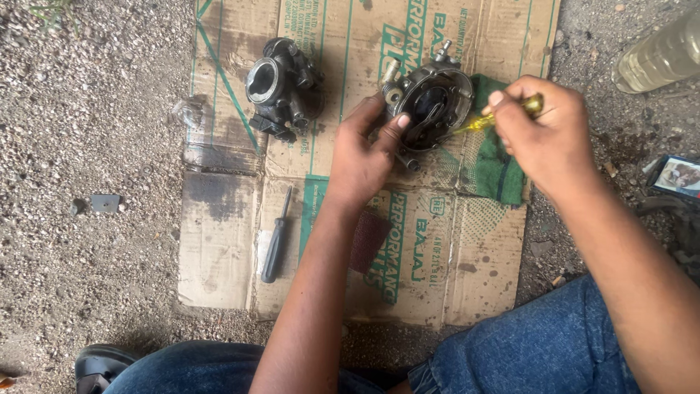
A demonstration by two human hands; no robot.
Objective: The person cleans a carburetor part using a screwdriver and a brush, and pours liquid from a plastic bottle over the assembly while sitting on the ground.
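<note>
I see my left hand (361,157) steadying a round metal engine part (430,102) on the flattened cardboard (219,241), its fingers closed against the part's lower left edge. My right hand (547,135) has its fingers wrapped around a yellow-handled screwdriver (485,122), the tip poked into the part's open bowl. A green rag (496,164) lies under and just beside the part. Further left sit a second dark engine part (281,87) and a black screwdriver (277,241), both untouched.

Second dark carburettor body (281,87), black screwdriver (276,244), green rag (496,157), perhaps a plastic bottle (660,55), on flattened cardboard (219,248).
</note>
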